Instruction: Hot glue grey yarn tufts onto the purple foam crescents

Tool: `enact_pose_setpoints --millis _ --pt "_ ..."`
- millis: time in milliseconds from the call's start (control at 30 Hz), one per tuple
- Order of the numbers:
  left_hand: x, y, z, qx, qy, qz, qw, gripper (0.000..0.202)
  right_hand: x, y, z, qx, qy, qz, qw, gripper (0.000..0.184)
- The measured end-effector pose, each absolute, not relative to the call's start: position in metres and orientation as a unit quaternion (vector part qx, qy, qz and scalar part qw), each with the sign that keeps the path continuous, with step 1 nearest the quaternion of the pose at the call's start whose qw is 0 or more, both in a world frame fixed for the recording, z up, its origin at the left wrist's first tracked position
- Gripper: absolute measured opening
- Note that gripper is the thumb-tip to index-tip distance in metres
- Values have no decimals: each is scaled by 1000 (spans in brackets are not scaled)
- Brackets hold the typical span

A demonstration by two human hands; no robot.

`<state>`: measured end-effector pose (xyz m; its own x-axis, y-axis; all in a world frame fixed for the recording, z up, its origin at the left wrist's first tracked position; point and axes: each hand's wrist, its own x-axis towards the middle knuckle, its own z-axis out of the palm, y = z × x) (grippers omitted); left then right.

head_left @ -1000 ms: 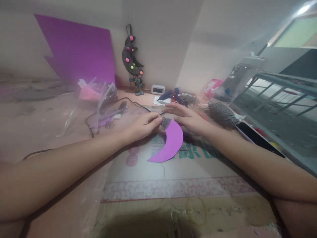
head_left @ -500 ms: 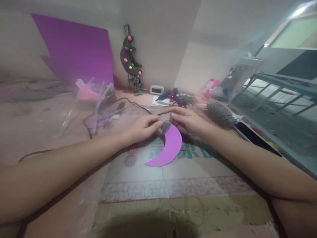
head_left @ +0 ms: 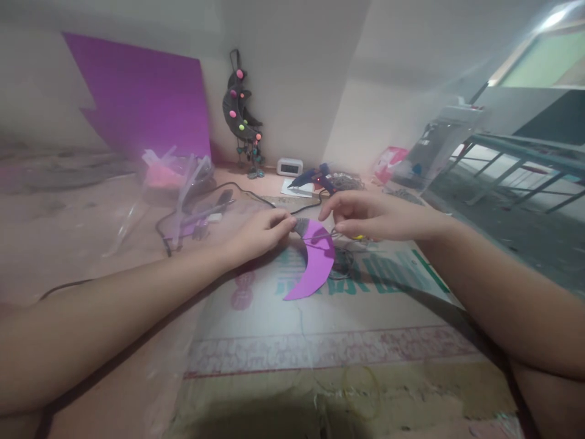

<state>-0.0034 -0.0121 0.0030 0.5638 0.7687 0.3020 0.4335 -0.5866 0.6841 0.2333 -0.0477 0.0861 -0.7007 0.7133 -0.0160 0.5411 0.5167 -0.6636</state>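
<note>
A purple crescent cut-out (head_left: 317,262) lies on a printed cardboard sheet (head_left: 329,329). Grey yarn (head_left: 301,225) is wrapped round its upper tip. My left hand (head_left: 260,235) pinches that wrapped tip, fingers closed on it. My right hand (head_left: 365,214) is raised a little to the right of the tip, thumb and fingers pinched on a thin grey strand that runs from the crescent. More loose strand (head_left: 342,262) lies coiled beside the crescent.
A blue glue gun (head_left: 315,177) rests behind the hands, with a small white clock (head_left: 289,166) and a dark moon ornament (head_left: 241,113) hanging on the wall. A purple foam sheet (head_left: 141,97) leans at the back left. Plastic bags (head_left: 176,177) and a black cable (head_left: 201,204) lie left.
My right hand has lifted off the crescent and pulled right, drawing the strand taut. The crescent has swung slightly. My left hand stays on the wrapped tip.
</note>
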Motion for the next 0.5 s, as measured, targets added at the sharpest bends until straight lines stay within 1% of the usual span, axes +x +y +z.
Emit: enact_pose_setpoints --millis 267,367,500 --pt "-3 -14 4 840 345 288 306 36 241 -29 73 -469 -835 255 130 20" --pt "-3 -14 6 847 336 272 310 35 242 -24 65 -487 -835 222 130 22" --pt "-4 -12 5 858 308 254 322 33 240 -20 57 -487 -847 169 132 20"
